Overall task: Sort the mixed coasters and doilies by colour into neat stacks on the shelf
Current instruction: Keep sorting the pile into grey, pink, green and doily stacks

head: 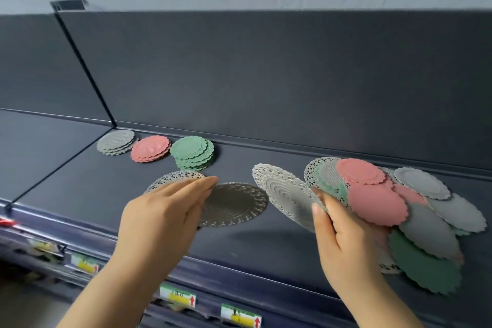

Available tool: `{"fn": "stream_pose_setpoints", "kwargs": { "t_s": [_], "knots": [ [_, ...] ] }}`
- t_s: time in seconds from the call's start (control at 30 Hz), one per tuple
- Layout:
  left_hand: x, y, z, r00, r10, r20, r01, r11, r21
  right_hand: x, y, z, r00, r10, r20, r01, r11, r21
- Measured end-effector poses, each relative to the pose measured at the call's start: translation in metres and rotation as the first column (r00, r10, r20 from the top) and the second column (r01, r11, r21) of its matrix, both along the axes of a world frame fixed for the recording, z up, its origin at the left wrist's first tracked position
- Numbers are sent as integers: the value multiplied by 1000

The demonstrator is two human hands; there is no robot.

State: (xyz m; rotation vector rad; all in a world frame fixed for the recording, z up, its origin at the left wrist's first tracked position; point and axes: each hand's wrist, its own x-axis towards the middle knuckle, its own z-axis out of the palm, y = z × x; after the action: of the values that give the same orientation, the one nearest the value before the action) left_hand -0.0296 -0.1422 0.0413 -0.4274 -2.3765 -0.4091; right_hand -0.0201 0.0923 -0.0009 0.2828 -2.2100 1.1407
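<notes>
Three sorted stacks stand at the back of the dark shelf (pixel 106 189): grey coasters (pixel 116 141), pink coasters (pixel 150 148) and green coasters (pixel 192 152). My left hand (pixel 165 210) pinches a grey lace doily (pixel 234 204) by its edge, just above the shelf. Another lace doily (pixel 174 178) lies partly hidden behind that hand. My right hand (pixel 343 237) grips a fanned bundle of mixed coasters (pixel 378 202) in pink, grey and green, with a pale lace doily (pixel 286 193) sticking out on its left.
A dark back panel (pixel 266 74) rises behind the shelf, and a thin divider (pixel 85 66) separates the neighbouring bay on the left. Price labels (pixel 177 297) run along the shelf's front edge. A lower shelf with goods shows below.
</notes>
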Motion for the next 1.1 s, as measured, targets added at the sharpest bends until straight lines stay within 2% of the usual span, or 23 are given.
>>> {"fn": "stream_pose_setpoints", "kwargs": {
  "t_s": [0.3,0.4,0.47,0.53,0.6,0.7,0.9,1.1],
  "knots": [
    [-40,-89,9,999,-13,-38,18,992,128,-26,-86,2,999,-16,52,20,997,-71],
    [-60,-118,7,992,-36,-118,49,993,107,-37,-121,-1,995,-84,55,89,992,-94],
    [-71,-130,-7,982,-129,-135,136,990,40,-40,-142,-4,990,-134,53,138,986,-95],
    [-82,-140,-38,953,-298,-49,295,953,-66,-40,-158,-9,984,-169,49,173,981,-88],
    [-88,-148,-75,880,-464,100,475,864,-170,-38,-172,-14,977,-194,83,201,976,-79],
    [-90,-160,-107,774,-576,263,624,764,-163,-33,-188,-21,968,-237,81,240,970,-38],
    [-95,-171,-104,680,-662,316,710,702,-56,-33,-206,-17,960,-276,47,275,961,28],
    [-97,-190,-98,660,-665,348,709,705,4,-44,-216,-1,928,-360,-91,370,916,152]
  ]
}}
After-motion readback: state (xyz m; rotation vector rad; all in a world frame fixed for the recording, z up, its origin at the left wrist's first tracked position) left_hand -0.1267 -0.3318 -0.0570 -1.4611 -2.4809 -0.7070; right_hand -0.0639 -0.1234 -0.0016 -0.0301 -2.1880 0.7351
